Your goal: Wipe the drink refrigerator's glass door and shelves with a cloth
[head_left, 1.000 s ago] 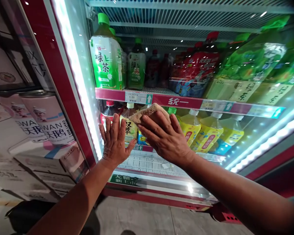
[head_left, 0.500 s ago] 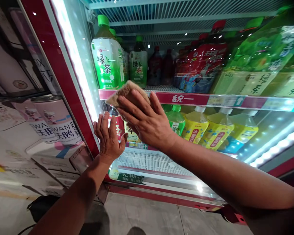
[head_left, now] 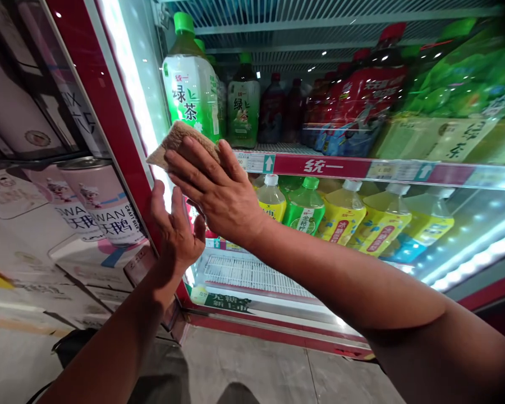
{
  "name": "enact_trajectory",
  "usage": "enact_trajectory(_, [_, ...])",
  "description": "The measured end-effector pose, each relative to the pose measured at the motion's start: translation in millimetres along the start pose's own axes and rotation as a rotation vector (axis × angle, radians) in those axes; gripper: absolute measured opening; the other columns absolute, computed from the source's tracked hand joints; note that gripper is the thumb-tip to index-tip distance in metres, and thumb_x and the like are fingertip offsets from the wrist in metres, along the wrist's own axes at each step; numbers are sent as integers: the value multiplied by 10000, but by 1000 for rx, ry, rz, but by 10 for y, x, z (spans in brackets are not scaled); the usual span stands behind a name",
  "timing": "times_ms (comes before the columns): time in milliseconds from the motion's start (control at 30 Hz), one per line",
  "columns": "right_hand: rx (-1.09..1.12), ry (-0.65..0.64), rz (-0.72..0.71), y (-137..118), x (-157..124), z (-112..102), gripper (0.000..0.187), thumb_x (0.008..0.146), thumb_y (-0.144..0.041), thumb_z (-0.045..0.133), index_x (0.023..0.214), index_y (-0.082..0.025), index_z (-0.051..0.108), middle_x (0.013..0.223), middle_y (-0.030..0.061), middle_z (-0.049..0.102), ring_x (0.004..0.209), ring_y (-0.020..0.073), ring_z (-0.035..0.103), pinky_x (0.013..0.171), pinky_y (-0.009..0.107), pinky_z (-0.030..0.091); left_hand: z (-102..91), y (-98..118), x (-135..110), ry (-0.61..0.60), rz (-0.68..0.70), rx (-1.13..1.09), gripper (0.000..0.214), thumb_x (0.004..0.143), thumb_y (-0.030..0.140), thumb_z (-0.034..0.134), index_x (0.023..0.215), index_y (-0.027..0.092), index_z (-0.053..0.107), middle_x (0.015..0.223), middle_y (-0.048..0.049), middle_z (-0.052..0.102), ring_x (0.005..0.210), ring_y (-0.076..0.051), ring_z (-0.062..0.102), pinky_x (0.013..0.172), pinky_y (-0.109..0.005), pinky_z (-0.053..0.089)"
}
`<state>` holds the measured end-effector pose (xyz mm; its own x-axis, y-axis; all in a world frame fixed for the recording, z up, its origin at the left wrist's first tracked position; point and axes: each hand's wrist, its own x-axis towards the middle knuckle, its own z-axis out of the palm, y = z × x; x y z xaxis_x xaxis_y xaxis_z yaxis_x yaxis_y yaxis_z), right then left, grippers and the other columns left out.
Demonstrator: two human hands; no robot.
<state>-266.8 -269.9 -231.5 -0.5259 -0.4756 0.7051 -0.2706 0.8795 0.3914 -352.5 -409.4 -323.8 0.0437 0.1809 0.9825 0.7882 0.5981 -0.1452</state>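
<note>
My right hand (head_left: pixel 216 188) lies flat with spread fingers, pressing a tan cloth (head_left: pixel 177 141) against the glass door (head_left: pixel 441 224) of a lit drinks fridge, close to the door's left edge. My left hand (head_left: pixel 174 230) rests just below it, palm on the glass beside the red door frame (head_left: pixel 105 120), fingers stretched out. Behind the glass, green tea bottles (head_left: pixel 191 92) stand on the upper shelf and yellow and green bottles (head_left: pixel 345 216) on the shelf below.
A red price rail (head_left: pixel 353 167) runs along the shelf front. Stacked cartons (head_left: pixel 67 258) printed with beer cans stand to the left of the fridge. Grey floor tiles (head_left: pixel 278 376) lie below the door.
My right hand has slid the cloth up and to the left across the glass, from the lower shelf level to the door's left edge. My left hand shifted left toward the frame.
</note>
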Motion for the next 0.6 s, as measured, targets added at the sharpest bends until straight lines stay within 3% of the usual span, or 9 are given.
enact_trajectory(67, [-10, -77, -26, -78, 22, 31, 583, 1041, -237, 332, 1606, -378, 348, 1700, -100, 308, 1611, 227, 134, 1352, 556, 100, -27, -28, -23, 3, -24, 25, 719, 1018, 381, 493, 1626, 145, 189, 1695, -245, 173, 1587, -357, 204, 1271, -611, 268])
enact_trajectory(167, [-1, -169, -103, -152, -16, 98, 556, 1030, -225, 329, 1574, -282, 432, 1694, -55, 327, 1600, 184, 182, 1357, 453, 141, -79, -68, -84, -95, -125, -3, 620, 1047, 401, 404, 1598, 149, 275, 1718, -164, 198, 1594, -329, 191, 1296, -577, 272])
enact_trajectory(233, [31, -121, -103, -146, 8, 124, 551, 1021, -211, 310, 1540, -297, 472, 1674, -78, 351, 1586, 166, 218, 1352, 438, 134, -116, -98, -63, -155, -196, -55, 602, 1059, 420, 319, 1586, 128, 316, 1721, -149, 202, 1597, -321, 167, 1318, -565, 248])
enact_trajectory(367, [123, 97, -8, -137, 92, 191, 581, 1001, -221, 229, 1447, -437, 532, 1607, -192, 408, 1556, 144, 254, 1316, 422, 195, -138, -128, 27, -139, -195, -97, 670, 1060, 437, 290, 1603, 46, 258, 1711, -186, 203, 1595, -336, 168, 1330, -576, 230])
enact_trajectory(500, [37, 87, -41, -255, -79, 338, 623, 950, -214, 201, 1439, -319, 573, 1596, -112, 435, 1534, 178, 265, 1254, 390, 342, -84, -54, -203, -100, -159, -32, 689, 1043, 332, 387, 1659, 197, 110, 1721, -160, 197, 1599, -302, 190, 1326, -578, 247])
enact_trajectory(600, [-51, 40, -120, -281, -176, 369, 632, 913, -197, 233, 1439, -252, 579, 1586, -65, 444, 1532, 192, 253, 1221, 376, 395, -51, 9, -377, -143, -143, 3, 833, 1000, 301, 492, 1663, 209, -3, 1740, -149, 101, 1601, -342, 152, 1317, -598, 256])
